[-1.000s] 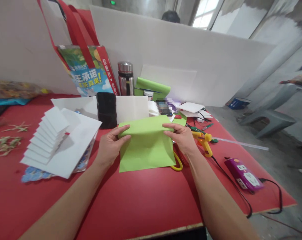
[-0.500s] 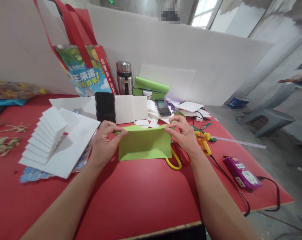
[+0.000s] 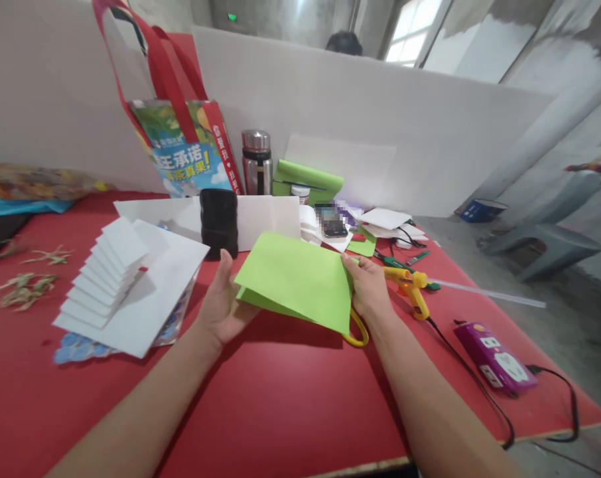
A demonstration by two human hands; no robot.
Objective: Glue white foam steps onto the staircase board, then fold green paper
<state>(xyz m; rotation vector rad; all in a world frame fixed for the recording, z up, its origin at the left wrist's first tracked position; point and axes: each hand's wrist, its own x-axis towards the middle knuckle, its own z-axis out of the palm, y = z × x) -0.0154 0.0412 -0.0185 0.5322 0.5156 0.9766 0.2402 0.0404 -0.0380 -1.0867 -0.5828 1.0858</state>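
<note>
We have the light green, folded sheet of paper or thin card [image 3: 298, 275] between our two hands, raised at least partly off the smooth red tabletop [image 3: 280, 398]. Its long axis runs from left to right, its near edge slanting towards us at the right end. Our bare right hand [image 3: 373, 285] is the nearer one, pinching the sheet's far right corner between thumb and fingers. Our bare left hand [image 3: 225, 309] is open beside the left end, palm turned up and thumb raised, its fingers reaching partly under the sheet; we cannot tell whether they touch it. The two layers gape along the near left side. By the near right corner a yellow loop-shaped handle [image 3: 364, 330] shows from beneath, and the yellow glue gun [image 3: 416, 302] lies to the right of our right hand.

Half a second ago, both our hands pinched the sheet near its two upper corners, and its front face hung towards us with the lower edge nearly level. Now our left hand has released its pinch, the sheet is tilted and lies flatter, and the lower layer shows at the left.
</note>
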